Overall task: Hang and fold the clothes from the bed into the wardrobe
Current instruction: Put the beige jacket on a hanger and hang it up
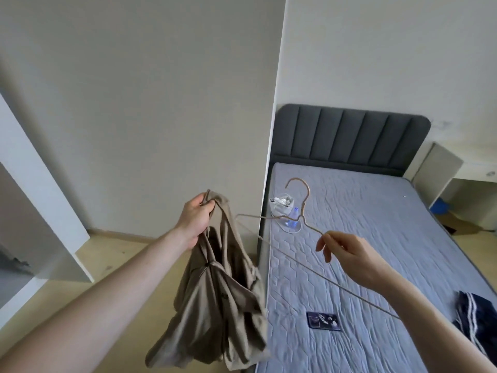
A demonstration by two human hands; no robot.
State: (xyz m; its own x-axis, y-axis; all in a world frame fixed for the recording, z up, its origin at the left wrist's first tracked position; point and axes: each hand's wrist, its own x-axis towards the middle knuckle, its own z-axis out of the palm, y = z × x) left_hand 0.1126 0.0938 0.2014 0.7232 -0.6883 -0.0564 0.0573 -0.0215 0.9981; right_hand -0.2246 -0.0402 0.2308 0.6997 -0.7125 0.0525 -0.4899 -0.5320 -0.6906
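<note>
Left hand (195,220): raised beside the bed, fingers curled tight round the top edge of a beige garment (219,289); the cloth hangs crumpled below the fist, over the floor, just left of the mattress edge.

Right hand (347,255): thumb and forefinger pinch one shoulder of a thin beige wire hanger (304,211), other fingers loosely spread; the hanger is held in the air over the bed, hook uppermost, its far shoulder reaching toward the garment, whether touching it cannot be told.

Bed (376,211): grey-blue quilted mattress, bare; dark grey padded headboard (349,135) against the far wall.

On the mattress: navy garment with white stripes (476,321), bunched at the near right edge; small dark card or packet (323,321) lying flat, near side; clear plastic bag with small white items (281,204) and what may be a small bottle (293,219), by the left edge.

Left: white panel (40,200), possibly the wardrobe, standing on pale wooden floor (113,262)
</note>
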